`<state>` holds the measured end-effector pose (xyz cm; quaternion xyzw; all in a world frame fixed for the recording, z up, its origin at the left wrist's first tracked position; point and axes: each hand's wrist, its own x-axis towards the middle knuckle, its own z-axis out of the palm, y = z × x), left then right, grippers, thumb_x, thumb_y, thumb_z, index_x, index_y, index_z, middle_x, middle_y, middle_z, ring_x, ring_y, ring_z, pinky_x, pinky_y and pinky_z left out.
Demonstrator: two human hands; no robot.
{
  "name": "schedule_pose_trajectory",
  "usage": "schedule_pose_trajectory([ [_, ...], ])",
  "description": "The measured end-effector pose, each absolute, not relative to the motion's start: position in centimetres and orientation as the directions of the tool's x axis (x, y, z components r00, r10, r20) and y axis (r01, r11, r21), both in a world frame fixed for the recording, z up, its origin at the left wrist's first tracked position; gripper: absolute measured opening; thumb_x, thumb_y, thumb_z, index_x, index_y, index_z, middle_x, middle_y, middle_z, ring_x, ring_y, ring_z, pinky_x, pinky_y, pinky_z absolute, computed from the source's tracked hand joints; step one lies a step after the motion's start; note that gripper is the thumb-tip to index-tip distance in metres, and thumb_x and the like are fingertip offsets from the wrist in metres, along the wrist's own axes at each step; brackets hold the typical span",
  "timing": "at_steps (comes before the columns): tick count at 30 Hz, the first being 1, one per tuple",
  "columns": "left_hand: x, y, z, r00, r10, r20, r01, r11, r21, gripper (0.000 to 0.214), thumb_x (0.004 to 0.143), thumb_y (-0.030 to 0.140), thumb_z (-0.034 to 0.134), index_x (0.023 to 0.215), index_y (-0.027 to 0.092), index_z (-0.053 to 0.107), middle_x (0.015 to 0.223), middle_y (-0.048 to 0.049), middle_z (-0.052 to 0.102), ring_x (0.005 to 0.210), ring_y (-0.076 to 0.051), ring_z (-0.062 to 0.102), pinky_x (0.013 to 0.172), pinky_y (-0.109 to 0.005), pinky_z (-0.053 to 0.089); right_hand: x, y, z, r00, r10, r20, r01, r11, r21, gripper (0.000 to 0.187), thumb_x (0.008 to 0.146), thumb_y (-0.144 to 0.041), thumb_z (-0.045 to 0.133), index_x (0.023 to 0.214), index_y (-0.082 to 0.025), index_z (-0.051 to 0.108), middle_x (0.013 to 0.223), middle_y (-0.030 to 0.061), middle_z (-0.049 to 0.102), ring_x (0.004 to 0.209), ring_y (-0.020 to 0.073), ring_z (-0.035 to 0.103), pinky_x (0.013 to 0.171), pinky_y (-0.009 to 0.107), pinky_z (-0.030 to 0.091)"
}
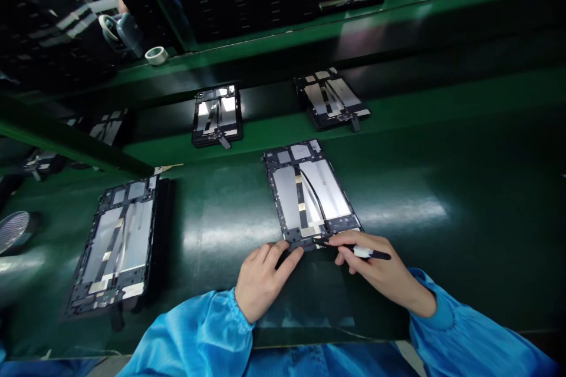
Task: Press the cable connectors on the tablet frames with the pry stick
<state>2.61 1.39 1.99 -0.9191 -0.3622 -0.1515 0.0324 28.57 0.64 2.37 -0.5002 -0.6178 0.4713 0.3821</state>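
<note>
On a green worktop [464, 259], an opened tablet [333, 185] is touched at its near edge by the left hand [260, 280], thumb and fingers parted, while a slim tool [362, 252] is pinched in the right hand [384, 271], by whose slip the black cable [315, 194] could be nicked.

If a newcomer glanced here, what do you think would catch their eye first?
Probably the bright, silvery opened device near the centre, standing out against the green bench. The left hand rests at its near edge, where the right hand holds a slim tool. Next, perhaps, the similar device at left.
</note>
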Motion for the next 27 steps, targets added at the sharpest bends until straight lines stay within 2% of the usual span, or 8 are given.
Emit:
schedule_pose_trajectory([
  [5, 2.0, 1.6, 1.9, 0.710, 0.641, 0.292, 0.645, -0.758, 0.096, 0.037, 0.100, 0.016, 0.042, 0.134, 0.024, 0.055, 0.114, -0.0081, 0.062, 0.093, -0.018, 0.059, 0.079, -0.030, 0.053, 28.2, 0.6, 2.4, -0.217, 0.976, 0.018, 0.204, 0.063, -0.977, 0.024, 0.097, -0.038, 0.057, 0.102, -0.020, 0.071, 0.071, 0.0032, 0.073, 0.052, 0.0133, 0.065, 0.048, 0.023, 0.057],
  [11, 2.1, 1.9, 1.9, 0.693, 0.647, 0.317, 0.641, -0.755, 0.140, 0.032, 0.100, 0.016, 0.045, 0.128, 0.023, 0.058, 0.110, -0.0075, 0.062, 0.094, -0.019, 0.059, 0.077, -0.030, 0.052, 26.9, 0.7, 2.3, -0.291, 0.957, 0.012, 0.176, 0.066, -0.982, 0.022, 0.096, -0.036, 0.057, 0.104, -0.022, 0.072, 0.088, 0.0050, 0.074, 0.063, 0.0143, 0.070, 0.052, 0.023, 0.059],
  [16, 2.3, 2.0, 1.9, 0.689, 0.653, 0.313, 0.643, -0.751, 0.150, 0.033, 0.099, 0.015, 0.046, 0.128, 0.024, 0.058, 0.111, -0.0074, 0.062, 0.094, -0.020, 0.059, 0.078, -0.032, 0.052, 27.8, 0.7, 2.1, -0.229, 0.973, -0.038, 0.207, 0.010, -0.978, 0.022, 0.096, -0.036, 0.058, 0.102, -0.020, 0.072, 0.069, 0.0024, 0.072, 0.054, 0.0139, 0.067, 0.048, 0.021, 0.057],
  [21, 1.7, 2.1, 2.1, 0.715, 0.620, 0.323, 0.612, -0.778, 0.140, 0.035, 0.100, 0.013, 0.042, 0.130, 0.023, 0.056, 0.115, -0.0073, 0.063, 0.097, -0.019, 0.058, 0.081, -0.031, 0.052, 28.2, 0.6, 2.2, -0.175, 0.985, -0.009, 0.244, 0.034, -0.969, 0.021, 0.096, -0.035, 0.056, 0.100, -0.020, 0.071, 0.065, 0.0017, 0.072, 0.048, 0.0125, 0.064, 0.047, 0.021, 0.055],
  [27, 1.1, 2.2, 2.0, 0.723, 0.588, 0.363, 0.582, -0.801, 0.137, 0.032, 0.100, 0.015, 0.045, 0.129, 0.023, 0.058, 0.121, -0.0067, 0.064, 0.103, -0.019, 0.057, 0.085, -0.031, 0.050, 26.9, 0.9, 2.6, -0.317, 0.944, 0.091, 0.218, 0.166, -0.962, 0.020, 0.097, -0.032, 0.056, 0.104, -0.021, 0.070, 0.089, 0.0059, 0.076, 0.064, 0.0148, 0.070, 0.058, 0.024, 0.059],
])
